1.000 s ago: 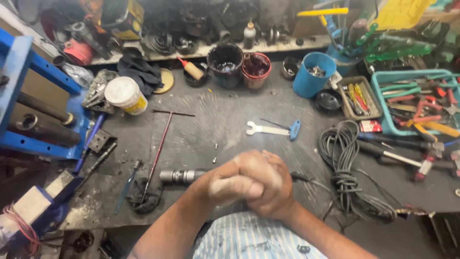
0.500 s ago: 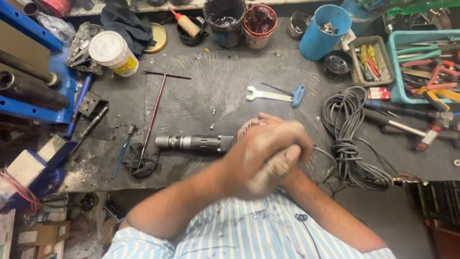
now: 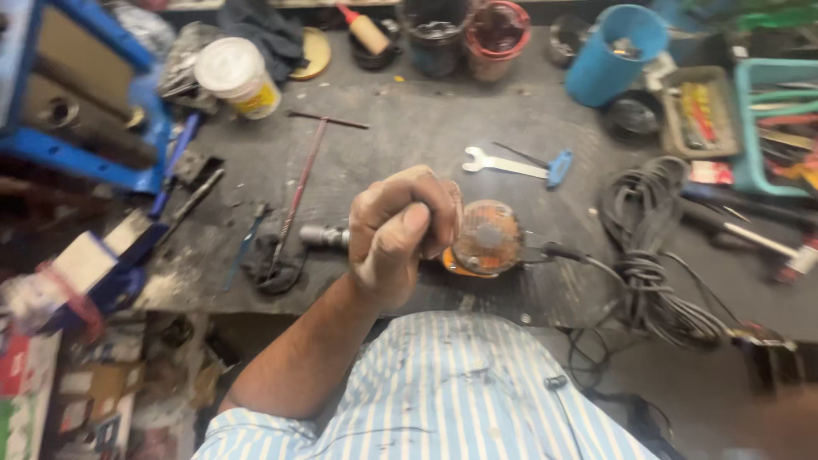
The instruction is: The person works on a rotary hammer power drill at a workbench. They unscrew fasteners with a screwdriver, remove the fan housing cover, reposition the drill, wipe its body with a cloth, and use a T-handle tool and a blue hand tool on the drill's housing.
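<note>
Your left hand [image 3: 400, 234] was curled in a loose fist over the power tool [image 3: 477, 243], and I couldn't tell if it actually gripped it. The tool lay just right of the hand, long axis left to right across the dark, cluttered table [image 3: 409, 136]; wrench [image 3: 503, 162] beyond, cable coil [image 3: 656, 255] rightward. Your right hand wasn't visible.

The dark, gritty counter [image 3: 409, 136] carries much clutter. At twelve o'clock stand a black pot [image 3: 436, 44] and a red-rimmed pot [image 3: 497, 38], just beside each other. At one o'clock a blue bucket [image 3: 615, 53] stands tilted. A white tub [image 3: 236, 75] sits at eleven o'clock, a dark cloth [image 3: 264, 30] behind it. Near the centre lie a silver spanner [image 3: 501, 163] with a blue-handled tool [image 3: 558, 168] at its end. A long T-handled rod [image 3: 302, 183] runs toward eight o'clock. At three o'clock lies a coiled black cable [image 3: 652, 255]; a teal tray [image 3: 771, 128] holds tools at two o'clock.
</note>
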Demonstrator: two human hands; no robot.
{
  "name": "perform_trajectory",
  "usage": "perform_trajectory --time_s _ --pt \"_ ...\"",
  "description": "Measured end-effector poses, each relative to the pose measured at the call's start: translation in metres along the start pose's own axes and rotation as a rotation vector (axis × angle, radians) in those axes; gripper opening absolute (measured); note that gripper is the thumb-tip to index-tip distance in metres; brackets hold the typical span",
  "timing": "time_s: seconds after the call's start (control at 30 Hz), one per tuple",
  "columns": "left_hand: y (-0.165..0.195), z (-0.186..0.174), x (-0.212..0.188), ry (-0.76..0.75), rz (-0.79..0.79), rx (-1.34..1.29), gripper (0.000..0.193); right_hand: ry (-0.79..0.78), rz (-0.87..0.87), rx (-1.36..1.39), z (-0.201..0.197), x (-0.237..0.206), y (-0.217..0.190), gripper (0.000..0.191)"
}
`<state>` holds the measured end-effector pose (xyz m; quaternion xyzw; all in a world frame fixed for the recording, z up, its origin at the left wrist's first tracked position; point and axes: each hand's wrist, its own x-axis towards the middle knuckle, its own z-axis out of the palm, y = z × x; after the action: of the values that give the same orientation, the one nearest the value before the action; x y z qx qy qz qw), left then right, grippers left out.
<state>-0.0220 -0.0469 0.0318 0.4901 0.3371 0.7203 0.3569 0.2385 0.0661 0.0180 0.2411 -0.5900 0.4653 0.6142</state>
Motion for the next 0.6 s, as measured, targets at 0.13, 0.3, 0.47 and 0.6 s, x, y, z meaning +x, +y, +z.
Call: perform_trajectory --time_s 0.13,0.3,0.47,0.6 --pt "0.007 -0.031 -0.013 0.054 0.077 0.558 0.026 -0.056 0.076 -0.058 -0.011 -0.028 0.009 0.043" --pt "-0.007 -0.064 -0.029 0.241 -0.102 0.548 0.026 0.045 0.313 -0.286 -0.028 -0.021 0.016 0.036" --pt "-0.013 -0.086 -0.044 0.315 -0.184 0.642 0.03 0.123 0.493 -0.394 -0.043 -0.058 0.044 0.03" --pt "-0.022 -0.101 -0.051 0.351 -0.253 0.615 0.028 0.139 0.541 -0.431 -0.045 -0.079 0.059 0.026"
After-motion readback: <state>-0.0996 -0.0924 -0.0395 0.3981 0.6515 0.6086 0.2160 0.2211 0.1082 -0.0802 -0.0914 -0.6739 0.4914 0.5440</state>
